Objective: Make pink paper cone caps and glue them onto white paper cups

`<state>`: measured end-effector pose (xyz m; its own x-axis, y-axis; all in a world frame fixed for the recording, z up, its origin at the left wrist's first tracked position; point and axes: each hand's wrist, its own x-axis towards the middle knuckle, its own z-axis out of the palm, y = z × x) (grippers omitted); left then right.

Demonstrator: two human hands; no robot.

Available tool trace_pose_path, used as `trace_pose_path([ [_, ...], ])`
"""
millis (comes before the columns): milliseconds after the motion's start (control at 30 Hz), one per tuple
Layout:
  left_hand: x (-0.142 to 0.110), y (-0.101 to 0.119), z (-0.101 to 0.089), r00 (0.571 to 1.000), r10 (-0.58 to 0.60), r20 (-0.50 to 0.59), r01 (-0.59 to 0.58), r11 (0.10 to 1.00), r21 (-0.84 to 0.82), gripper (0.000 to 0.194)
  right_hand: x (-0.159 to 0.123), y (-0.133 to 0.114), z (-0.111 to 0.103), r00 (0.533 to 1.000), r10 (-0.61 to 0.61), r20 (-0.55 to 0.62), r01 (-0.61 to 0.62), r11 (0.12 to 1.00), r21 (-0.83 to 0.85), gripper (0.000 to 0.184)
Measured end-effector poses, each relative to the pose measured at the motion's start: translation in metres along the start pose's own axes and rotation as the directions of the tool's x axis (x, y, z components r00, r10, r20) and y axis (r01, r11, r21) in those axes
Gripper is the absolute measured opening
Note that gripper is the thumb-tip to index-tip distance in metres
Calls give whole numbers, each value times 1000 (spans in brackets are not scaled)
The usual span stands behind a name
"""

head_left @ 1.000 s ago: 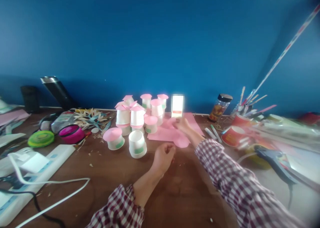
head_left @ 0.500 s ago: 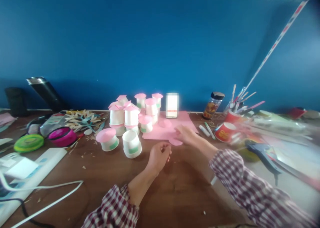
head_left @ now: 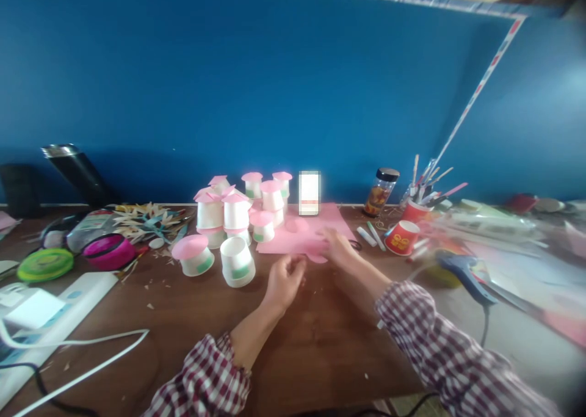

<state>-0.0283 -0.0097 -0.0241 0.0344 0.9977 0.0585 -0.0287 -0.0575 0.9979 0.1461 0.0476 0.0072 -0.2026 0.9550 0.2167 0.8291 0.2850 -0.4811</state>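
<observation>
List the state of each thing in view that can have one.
Pink paper, spread flat
Left hand, loosely curled
Right hand, over the paper
Front white cup, open-topped
Cup to its left, pink disc on top
Jar, black lid on
Nearer red cup, open-topped
Glue gun, lying down

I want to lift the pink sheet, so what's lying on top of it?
A pink round lies on the pink sheet, and a second round overhangs its front edge. Whatever is under the right hand is hidden.
</observation>
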Motion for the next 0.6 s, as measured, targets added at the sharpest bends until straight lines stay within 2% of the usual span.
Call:
trace_pose_path([
  [100,3,0,-2,991,29,-128,-44,993,-110,38,-9,-5,-1,990,54,-128,-21,969,246,53],
  [167,4,2,-3,986,-27,-166,-6,981,-195,46,-18,-13,-2,981,85,-175,-14,928,373,56],
  [267,3,8,-2,993,-113,-40,99,961,-257,44,-36,-27,-2,975,75,-210,26,898,440,59],
  [367,1,11,-3,990,-123,71,136,963,-231,33,-51,-37,1,976,56,-213,64,853,519,63],
  [500,0,9,-4,999,-51,21,53,991,-121,31,-60,-35,4,989,68,-134,37,758,652,63],
  [600,0,7,-4,1000,20,11,-19,997,-72,31,-62,-33,8,983,113,-148,14,750,662,52],
])
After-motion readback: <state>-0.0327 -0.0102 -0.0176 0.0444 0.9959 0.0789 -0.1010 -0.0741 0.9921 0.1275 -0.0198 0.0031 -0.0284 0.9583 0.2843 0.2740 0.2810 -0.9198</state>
